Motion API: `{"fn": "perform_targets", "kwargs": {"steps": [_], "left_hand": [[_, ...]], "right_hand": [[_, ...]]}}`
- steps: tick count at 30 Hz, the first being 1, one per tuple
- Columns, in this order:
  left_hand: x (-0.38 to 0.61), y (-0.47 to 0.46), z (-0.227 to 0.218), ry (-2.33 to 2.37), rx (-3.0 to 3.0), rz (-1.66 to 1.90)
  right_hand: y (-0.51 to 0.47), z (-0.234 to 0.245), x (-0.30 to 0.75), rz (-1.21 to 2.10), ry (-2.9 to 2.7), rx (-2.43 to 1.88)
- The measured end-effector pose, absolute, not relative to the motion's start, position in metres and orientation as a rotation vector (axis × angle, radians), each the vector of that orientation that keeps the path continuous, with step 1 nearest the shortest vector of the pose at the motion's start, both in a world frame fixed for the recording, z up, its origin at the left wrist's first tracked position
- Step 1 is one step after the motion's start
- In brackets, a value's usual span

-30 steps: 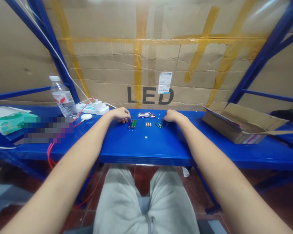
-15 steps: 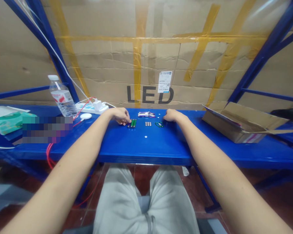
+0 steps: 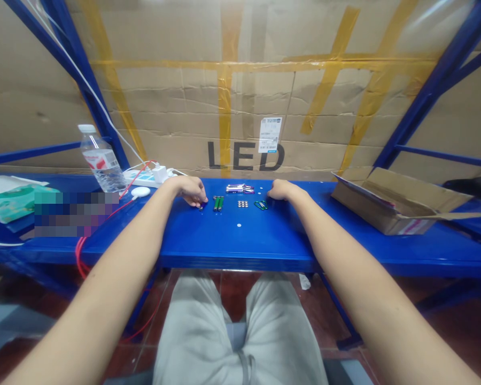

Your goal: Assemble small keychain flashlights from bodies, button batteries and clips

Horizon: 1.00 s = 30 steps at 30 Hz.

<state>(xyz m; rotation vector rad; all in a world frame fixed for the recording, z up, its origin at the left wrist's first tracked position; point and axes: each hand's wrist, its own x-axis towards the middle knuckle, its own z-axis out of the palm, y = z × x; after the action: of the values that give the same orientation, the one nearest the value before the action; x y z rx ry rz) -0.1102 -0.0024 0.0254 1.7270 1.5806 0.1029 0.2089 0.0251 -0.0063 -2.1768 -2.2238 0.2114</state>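
Both my forearms reach out to a blue shelf top [image 3: 232, 240]. My left hand [image 3: 189, 190] is curled, its fingertips pinching a small dark purple tube [image 3: 201, 206] against the surface. Just right of it lie two green tubes [image 3: 218, 203] side by side. Further right are a cluster of small silver discs [image 3: 243, 203] and a green clip [image 3: 260, 205]. My right hand [image 3: 281, 190] rests in a loose fist beside the clip and seems to hold nothing. A row of purple and silver tubes [image 3: 240, 188] lies behind, between the hands. A white dot [image 3: 238, 225] sits nearer me.
A water bottle [image 3: 102, 160], a white power strip [image 3: 150, 176] with a charger, and a white puck [image 3: 140, 191] stand at the left, with a red cable [image 3: 80, 251] hanging down. A tissue pack [image 3: 8, 200] lies far left. An open cardboard box [image 3: 396, 206] sits right. A cardboard wall stands behind.
My left hand has slid a little to the left, drawing the purple tube away from the green ones. The right hand has stayed where it was.
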Motion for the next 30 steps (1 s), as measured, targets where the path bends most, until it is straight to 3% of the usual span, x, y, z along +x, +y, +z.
{"fn": "perform_targets", "kwargs": {"steps": [30], "left_hand": [[-0.096,0.002,0.016,1.550,1.706,0.232]], "right_hand": [[0.016,-0.001,0.205,0.242,-2.215,-2.156]]}}
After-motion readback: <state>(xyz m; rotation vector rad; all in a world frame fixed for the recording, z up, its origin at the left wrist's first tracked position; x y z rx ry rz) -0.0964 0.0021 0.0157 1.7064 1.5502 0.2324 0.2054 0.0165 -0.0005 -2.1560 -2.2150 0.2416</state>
